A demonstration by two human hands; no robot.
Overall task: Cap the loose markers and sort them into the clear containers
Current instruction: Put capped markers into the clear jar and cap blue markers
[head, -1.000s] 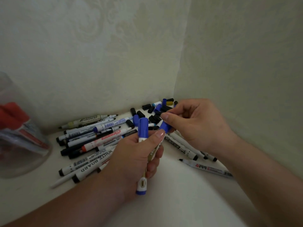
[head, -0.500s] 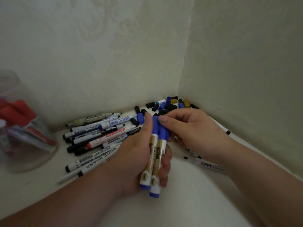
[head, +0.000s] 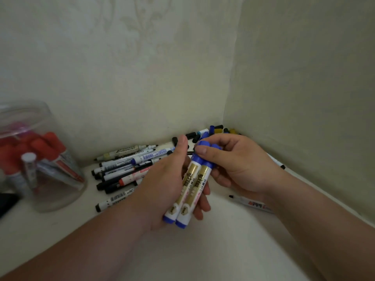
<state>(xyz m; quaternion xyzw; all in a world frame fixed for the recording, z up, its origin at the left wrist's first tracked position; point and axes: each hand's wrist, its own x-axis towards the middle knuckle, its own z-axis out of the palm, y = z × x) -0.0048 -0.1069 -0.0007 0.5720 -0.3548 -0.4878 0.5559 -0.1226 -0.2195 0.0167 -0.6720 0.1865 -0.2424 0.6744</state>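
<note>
Both blue-capped white markers with gold labels (head: 190, 175) are now lying side by side in the left hand (head: 162, 185), mid-frame, over the white counter (head: 223, 250). A second ago the right hand (head: 241, 165) was still pushing the second cap on. The left grip is wrapping around both barrels, and the right grip is pinching the caps up top. The clear plastic container of red markers (head: 67, 195) is showing more at the left edge. The loose marker pile (head: 121, 169) is staying put behind the hands.

2 bare forearms (head: 85, 238) show, with short, plain fingernails (head: 202, 150).
</note>
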